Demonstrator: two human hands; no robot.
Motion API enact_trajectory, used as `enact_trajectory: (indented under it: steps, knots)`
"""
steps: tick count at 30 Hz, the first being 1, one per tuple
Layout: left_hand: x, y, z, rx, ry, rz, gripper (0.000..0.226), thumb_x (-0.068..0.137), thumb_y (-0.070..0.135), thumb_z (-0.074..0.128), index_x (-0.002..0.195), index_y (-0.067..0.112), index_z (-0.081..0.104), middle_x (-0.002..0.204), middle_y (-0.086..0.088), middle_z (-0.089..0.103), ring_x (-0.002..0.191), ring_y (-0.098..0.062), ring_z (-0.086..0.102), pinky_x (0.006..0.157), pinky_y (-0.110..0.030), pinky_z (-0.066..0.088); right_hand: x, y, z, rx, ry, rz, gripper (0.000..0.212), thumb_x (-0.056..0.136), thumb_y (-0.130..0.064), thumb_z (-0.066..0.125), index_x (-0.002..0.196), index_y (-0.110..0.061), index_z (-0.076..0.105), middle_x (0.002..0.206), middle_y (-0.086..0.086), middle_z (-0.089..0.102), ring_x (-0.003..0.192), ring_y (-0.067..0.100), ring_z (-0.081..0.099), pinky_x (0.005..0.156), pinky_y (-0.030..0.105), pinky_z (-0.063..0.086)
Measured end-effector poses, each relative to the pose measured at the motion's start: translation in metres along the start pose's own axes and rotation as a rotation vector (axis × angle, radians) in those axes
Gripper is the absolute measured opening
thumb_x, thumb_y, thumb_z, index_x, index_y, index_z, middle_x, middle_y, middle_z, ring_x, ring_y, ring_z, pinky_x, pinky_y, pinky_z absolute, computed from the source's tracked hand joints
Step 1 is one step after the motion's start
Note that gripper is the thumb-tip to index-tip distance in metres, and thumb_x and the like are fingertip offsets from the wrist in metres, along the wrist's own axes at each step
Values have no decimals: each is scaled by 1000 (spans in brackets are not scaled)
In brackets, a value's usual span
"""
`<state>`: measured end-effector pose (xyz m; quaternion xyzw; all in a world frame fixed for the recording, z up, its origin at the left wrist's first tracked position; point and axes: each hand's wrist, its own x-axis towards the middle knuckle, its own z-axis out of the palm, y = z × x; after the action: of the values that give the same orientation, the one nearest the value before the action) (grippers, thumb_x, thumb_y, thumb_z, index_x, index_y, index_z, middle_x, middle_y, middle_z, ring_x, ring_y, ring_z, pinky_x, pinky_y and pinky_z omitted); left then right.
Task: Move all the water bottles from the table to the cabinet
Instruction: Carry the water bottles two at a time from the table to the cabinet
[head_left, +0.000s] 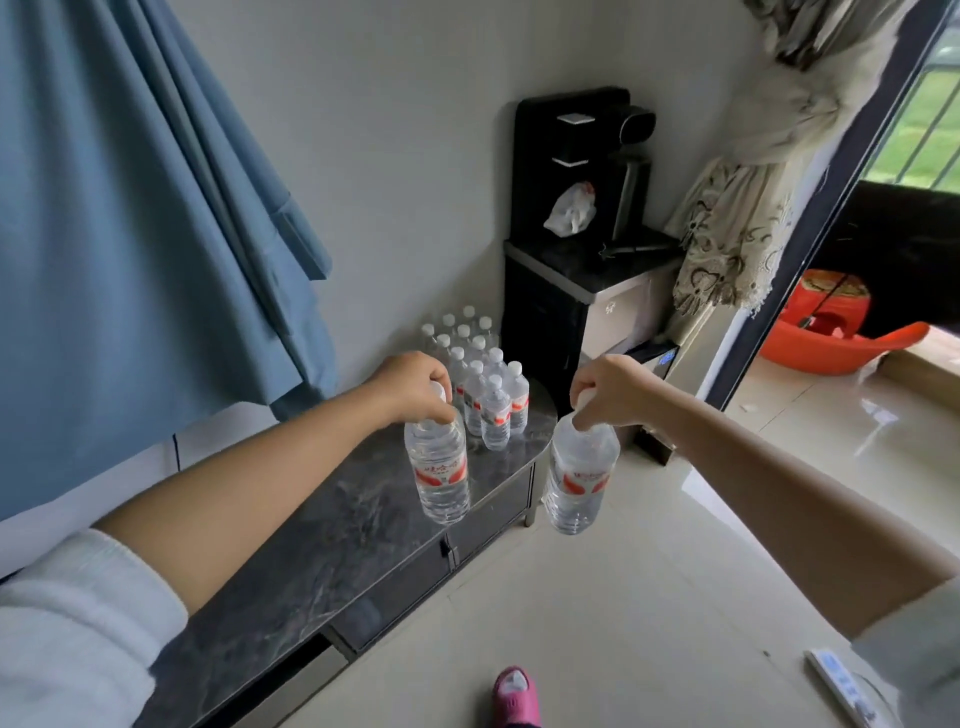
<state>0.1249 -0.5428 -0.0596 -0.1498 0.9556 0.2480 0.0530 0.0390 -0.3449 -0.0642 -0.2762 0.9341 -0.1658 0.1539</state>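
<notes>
- Left hand (415, 387) has its fingers curled round the cap and neck of a bottle (439, 470), which hangs just below the hand over the dark marble-look cabinet top (322, 530).
- Right hand (615, 389) pinches a second bottle (579, 475) at the neck the same way; it hangs below the hand, out past the cabinet's edge over the tiled floor (675, 597).
- Handling, as a guess: both look full, so moderately heavy for a neck-only grip. Thin clear plastic, so the body likely flexes if squeezed. The cap and neck ring look the stiffest part to hold, and a smooth label could be slippery if wet.
- A hanging bottle can swing, so set it down base first.
- Count: two bottles in hand, one per hand.
- Cluster of bottles (480, 374) stands on the cabinet top just beyond and between the hands. About fourteen white caps visible; the back rows overlap, so an exact count is not certain.
- All are the same type: white cap, red and white label.
- The table is not in view.
</notes>
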Motion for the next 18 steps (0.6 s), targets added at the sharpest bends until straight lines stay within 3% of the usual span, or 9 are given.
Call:
enact_trajectory:
  steps: [6,9,11,13,16,18]
  knots:
    - [108,9,-26,56,-44,80,19,74,8,68,93,9,69,73,6,49,81,-14,47,53,-17,32,91,20,-28,-27,-19,-7,15,74,-9,68,87,-13,63,87,2,51,82,17,48,53,15,34]
    - [152,16,-37,40,-13,113,23,76,7,69,99,5,69,90,1,56,89,-14,50,59,-22,35,129,31,-41,-38,13,6,23,73,-9,68,96,-7,67,89,1,50,83,16,46,54,13,32]
    - [178,22,-38,54,2,146,24,77,7,66,101,5,68,104,-8,63,105,-23,56,67,-21,36,155,39,-48,-47,13,9,26,73,-10,68,99,-6,67,91,0,49,84,16,46,54,14,33]
    - [206,26,-37,73,15,169,25,79,5,61,103,6,68,104,-10,59,117,-27,53,73,-18,34,183,47,-55,-43,25,17,25,73,-11,67,98,-5,67,92,1,50,85,16,47,57,20,37]
    - [246,31,-38,65,51,181,24,80,4,60,102,4,67,95,-4,48,106,-29,57,78,-23,40,221,63,-67,-18,43,42,26,74,-9,67,99,-4,66,91,2,50,85,17,47,68,25,39]
    - [273,34,-37,51,67,174,24,78,4,63,102,3,67,104,-10,55,106,-29,57,84,-27,44,245,74,-73,15,49,55,25,74,-8,68,98,-3,67,90,2,52,85,17,48,62,23,40]
